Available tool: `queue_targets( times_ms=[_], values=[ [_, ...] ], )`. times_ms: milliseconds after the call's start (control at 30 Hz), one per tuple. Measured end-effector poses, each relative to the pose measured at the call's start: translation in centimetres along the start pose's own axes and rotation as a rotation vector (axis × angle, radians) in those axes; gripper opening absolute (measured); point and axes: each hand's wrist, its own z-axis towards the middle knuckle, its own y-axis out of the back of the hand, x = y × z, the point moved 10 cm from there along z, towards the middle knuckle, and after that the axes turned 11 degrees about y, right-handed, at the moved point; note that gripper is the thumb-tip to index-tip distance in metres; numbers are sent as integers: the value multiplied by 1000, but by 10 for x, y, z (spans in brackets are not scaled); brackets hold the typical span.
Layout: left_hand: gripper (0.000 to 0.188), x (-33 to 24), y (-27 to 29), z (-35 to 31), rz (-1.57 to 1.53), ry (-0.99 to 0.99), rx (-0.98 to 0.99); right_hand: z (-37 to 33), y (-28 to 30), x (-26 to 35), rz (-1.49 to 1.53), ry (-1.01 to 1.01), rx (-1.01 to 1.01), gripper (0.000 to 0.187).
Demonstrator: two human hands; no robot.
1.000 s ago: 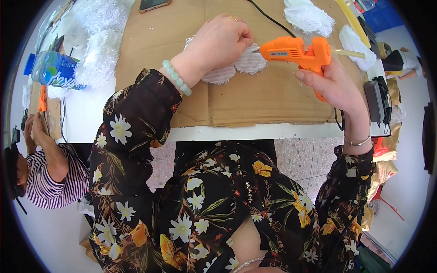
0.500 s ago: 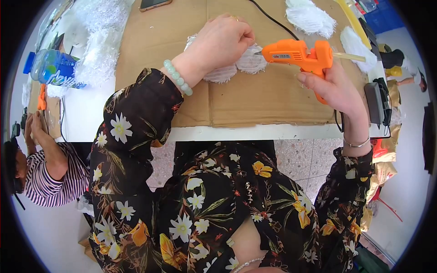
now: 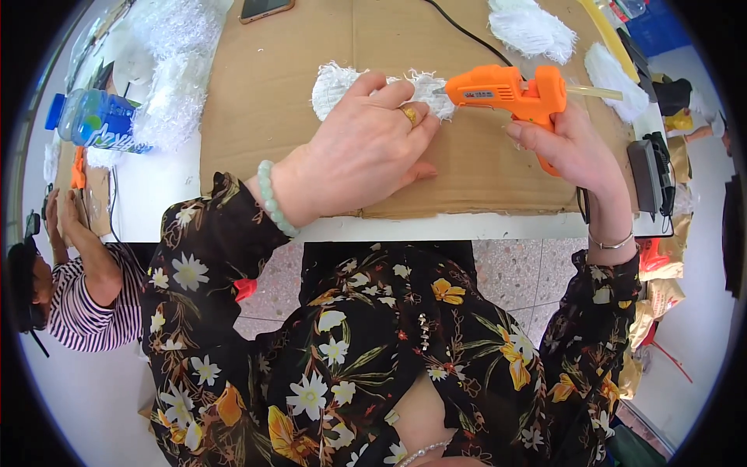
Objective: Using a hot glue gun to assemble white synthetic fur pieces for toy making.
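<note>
A white cloth piece with frayed edges lies on the cardboard sheet before me. My left hand rests palm down over its near side, fingers bent and apart, some fingertips touching the cloth. Part of the cloth is hidden under that hand. In my right hand is an orange hot glue gun, gripped by its handle, a glue stick poking out of its back. The gun's nozzle points left and reaches the right end of the cloth.
More frayed white pieces lie at the far right, and fluffy white material is heaped at left beside a blue-labelled bottle. A phone sits at the far edge. A black cord crosses the cardboard. Another person sits at left.
My left hand has come down and nearer to me, its fingers spreading from a pinch onto the cloth. The glue gun has hardly moved.
</note>
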Motion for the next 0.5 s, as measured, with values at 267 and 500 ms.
queue_targets(
  times_ms=[267, 500],
  values=[
    [34, -4, -7, -4, -78, -3, 23, 5, -1, 13, -31, 56, -20, 37],
    [29, -10, -13, -8, 6, -45, 27, 11, -6, 17, -51, 50, -7, 34]
  ],
)
